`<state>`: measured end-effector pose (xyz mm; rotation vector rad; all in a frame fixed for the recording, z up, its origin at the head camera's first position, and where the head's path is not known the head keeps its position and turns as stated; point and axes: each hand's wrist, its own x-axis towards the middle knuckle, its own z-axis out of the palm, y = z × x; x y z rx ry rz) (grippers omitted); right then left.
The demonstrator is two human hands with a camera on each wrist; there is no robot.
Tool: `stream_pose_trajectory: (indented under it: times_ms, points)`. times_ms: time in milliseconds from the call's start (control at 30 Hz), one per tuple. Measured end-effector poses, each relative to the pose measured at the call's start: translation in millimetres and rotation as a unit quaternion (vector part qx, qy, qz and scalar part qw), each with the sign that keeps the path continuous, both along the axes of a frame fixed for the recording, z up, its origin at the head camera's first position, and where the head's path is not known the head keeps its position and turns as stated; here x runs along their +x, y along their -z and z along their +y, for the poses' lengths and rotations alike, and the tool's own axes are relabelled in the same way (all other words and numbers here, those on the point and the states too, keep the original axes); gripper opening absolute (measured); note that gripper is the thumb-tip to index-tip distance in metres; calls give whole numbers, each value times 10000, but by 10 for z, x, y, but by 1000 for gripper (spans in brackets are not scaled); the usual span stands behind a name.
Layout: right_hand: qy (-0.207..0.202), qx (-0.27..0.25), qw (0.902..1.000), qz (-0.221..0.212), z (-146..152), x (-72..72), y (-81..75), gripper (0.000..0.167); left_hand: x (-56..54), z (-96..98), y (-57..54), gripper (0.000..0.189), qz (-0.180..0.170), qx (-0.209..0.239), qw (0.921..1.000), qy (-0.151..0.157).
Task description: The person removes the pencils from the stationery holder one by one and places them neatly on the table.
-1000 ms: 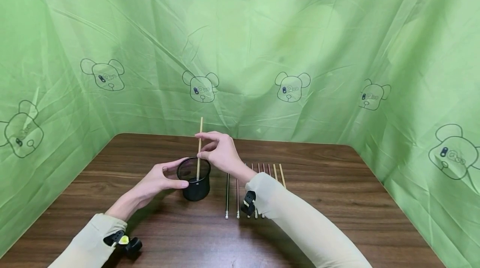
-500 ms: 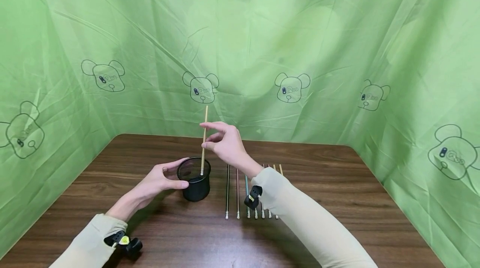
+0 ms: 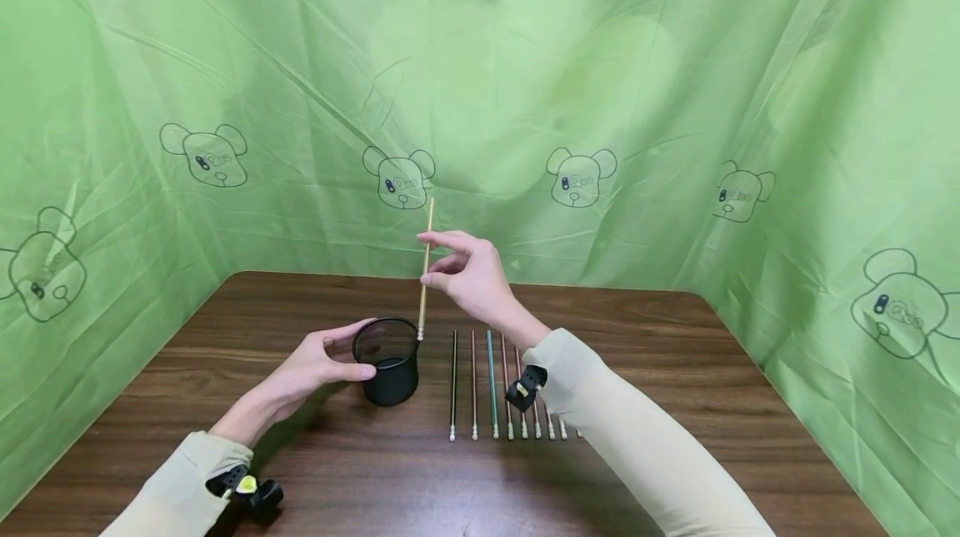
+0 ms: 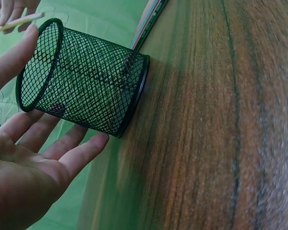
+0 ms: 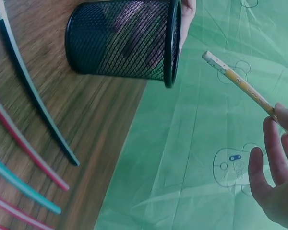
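A black mesh pencil cup (image 3: 392, 384) stands upright on the table, left of the pencil row. My left hand (image 3: 311, 363) holds it from the left, thumb near the rim and fingers around the far side; the left wrist view shows the cup's mesh wall (image 4: 91, 79) between them. My right hand (image 3: 476, 280) pinches a yellow pencil (image 3: 423, 308) between thumb and fingers. The pencil is nearly upright, its white eraser end down, just right of the cup's rim. In the right wrist view this pencil (image 5: 240, 82) is apart from the cup (image 5: 122, 40).
Right of the cup several pencils lie side by side, eraser ends toward me; a black pencil (image 3: 453, 387) and a teal pencil (image 3: 492, 383) are among them. My right sleeve (image 3: 622, 429) hides part of the row. A green cloth (image 3: 495, 103) hangs behind the wooden table (image 3: 337, 470).
My right hand has lifted the yellow pencil up out of the cup and moved it right, beyond the rim. The left hand and the cup stay in place.
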<state>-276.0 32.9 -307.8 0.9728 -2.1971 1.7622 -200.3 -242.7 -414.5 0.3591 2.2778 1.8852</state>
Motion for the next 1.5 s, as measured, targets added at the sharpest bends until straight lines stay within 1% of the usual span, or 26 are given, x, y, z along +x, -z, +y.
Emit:
stream_pose_trajectory:
  times_ms: [100, 233, 433, 600, 767, 967, 1133, 1300, 1500]
  points:
    - [67, 82, 9999, -45, 72, -4, 29, 55, 1, -5, 4, 81, -15, -62, 10000, -76]
    - [98, 141, 9998, -140, 174, 6, 78, 56, -11, -13, 10, 81, -48, -94, 9999, -83]
    - [175, 202, 9994, -234, 315, 33, 137, 54, -27, -21, 13, 81, -54, -134, 9999, -54]
    - [169, 210, 9990, -348, 437, 51, 194, 55, -25, -23, -12, 83, -63, -108, 9999, -23]
    - [209, 283, 9985, -427, 581, 58, 304, 56, -15, -16, -34, 84, -87, -82, 9999, -5]
    - [267, 352, 9977, -509, 752, 71, 468, 55, -9, -9, -19, 83, -74, -34, 10000, 19]
    - [342, 390, 9967, -620, 887, 111, 552, 56, -14, -10, -17, 84, -127, 59, 9999, 30]
    - [425, 418, 9959, -677, 1057, 134, 606, 56, -11, -10, -31, 85, -112, 56, 9999, 25]
    - [541, 475, 9937, -857, 1293, 149, 641, 58, -28, -13, -17, 83, -68, -101, 9999, -40]
